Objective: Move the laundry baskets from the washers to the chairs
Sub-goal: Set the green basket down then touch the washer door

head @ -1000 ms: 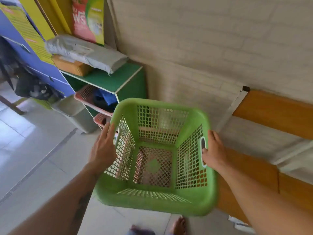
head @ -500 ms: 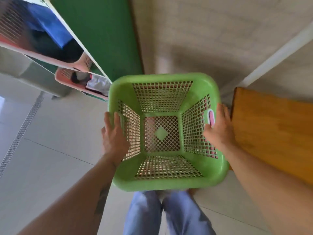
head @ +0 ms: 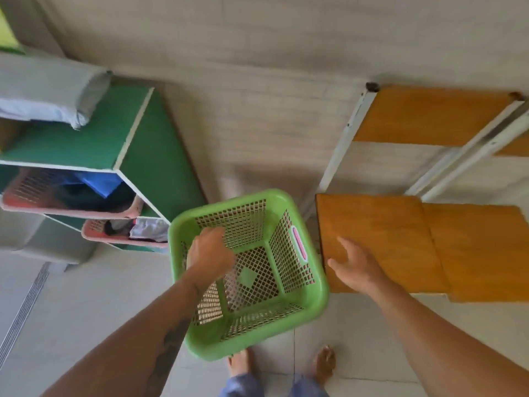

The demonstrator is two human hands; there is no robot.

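A green mesh laundry basket (head: pixel 257 330) sits low by my bare feet, just left of a wooden chair seat (head: pixel 378 239). It holds nothing, and pink shows through its right handle slot. My left hand (head: pixel 210 250) hovers over the basket's left wall with its fingers curled. Whether it grips the rim is unclear. My right hand (head: pixel 356 265) is off the basket, fingers spread, over the chair seat's front left corner.
A green shelf unit (head: pixel 154 156) stands at the left with two pink baskets (head: pixel 114 236) of clothes inside and a grey bundle (head: pixel 51 93) on top. A second wooden seat (head: pixel 481 250) adjoins the first. The brick-patterned wall is behind, and the floor is tiled.
The basket has gone down beside the chair. My right hand let go of its right handle and moved over the seat. My left hand shifted from outside the left wall to above it.
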